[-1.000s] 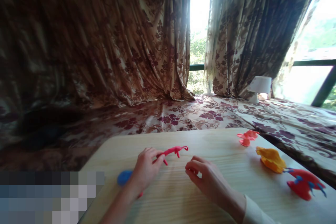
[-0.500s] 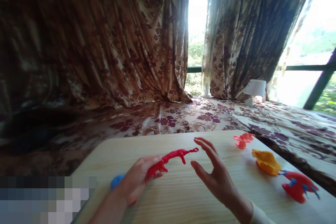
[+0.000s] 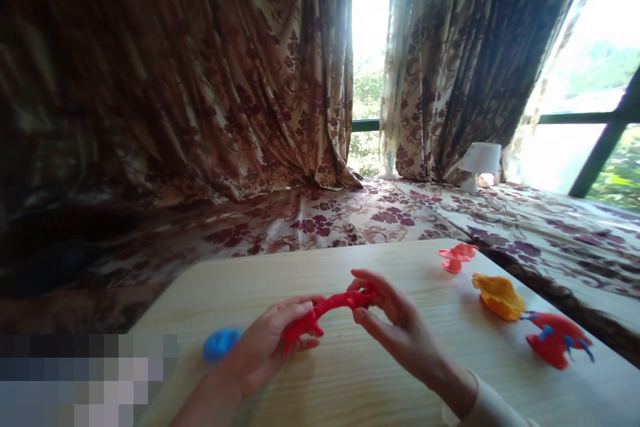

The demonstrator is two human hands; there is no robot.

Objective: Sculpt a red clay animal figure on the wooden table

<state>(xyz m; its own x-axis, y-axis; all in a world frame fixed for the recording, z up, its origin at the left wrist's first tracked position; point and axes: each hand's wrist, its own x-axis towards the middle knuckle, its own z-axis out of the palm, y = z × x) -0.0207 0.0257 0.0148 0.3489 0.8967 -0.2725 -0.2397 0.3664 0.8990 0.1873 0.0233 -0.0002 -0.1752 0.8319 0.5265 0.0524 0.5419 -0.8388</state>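
Note:
A long red modelling-clay figure (image 3: 337, 301) with short leg-like stubs is held above the table, its body bent in an arch. My left hand (image 3: 273, 340) is closed around its left end, thumb on top. At the other end, the thumb and fingers of my right hand (image 3: 395, 320) close in a loose pinch, partly hiding the tip. Behind my left wrist lies a blue clay lump (image 3: 220, 345) on the pale wooden table (image 3: 270, 270).
Along the table's right side stand a coral-pink clay piece (image 3: 456, 257), a yellow-orange clay piece (image 3: 499, 297) and a red clay piece with blue strips (image 3: 560, 339). Beyond are floral fabric (image 3: 320, 223), a white lamp (image 3: 481, 159) and patterned curtains (image 3: 280, 67).
My right hand has moved left and closed from an open pose onto the red figure's right end. The figure is bent more. The blue lump shows more fully now.

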